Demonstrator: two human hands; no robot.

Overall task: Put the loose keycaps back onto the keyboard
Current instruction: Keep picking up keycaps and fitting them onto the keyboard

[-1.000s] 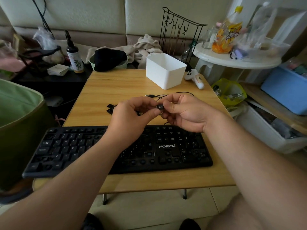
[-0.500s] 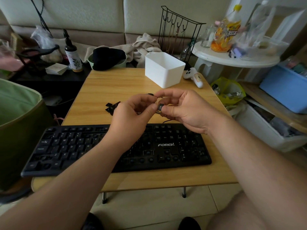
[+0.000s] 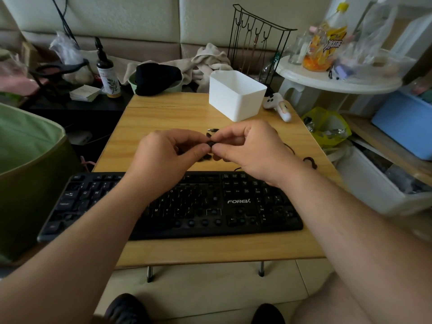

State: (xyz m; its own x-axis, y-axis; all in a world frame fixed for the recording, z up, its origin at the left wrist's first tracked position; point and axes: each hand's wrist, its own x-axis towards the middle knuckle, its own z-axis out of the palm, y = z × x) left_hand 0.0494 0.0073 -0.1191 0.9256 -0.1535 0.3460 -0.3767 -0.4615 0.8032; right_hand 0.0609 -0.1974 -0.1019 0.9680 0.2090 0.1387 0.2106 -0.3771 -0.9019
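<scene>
Both hands meet above the wooden worktop [image 3: 163, 111], just beyond the far edge of the black keyboard [image 3: 187, 206]. The left hand [image 3: 168, 155] and the right hand [image 3: 247, 150] each pinch one small black keycap [image 3: 211, 143] between thumb and fingertips, held up off the surface between them. More loose keycaps [image 3: 207, 157] lie on the worktop under the hands, partly hidden. The keyboard lies along the near side of the worktop, with several bare switch posts showing in its right half. A white bin [image 3: 236, 97] stands at the far right of the worktop.
</scene>
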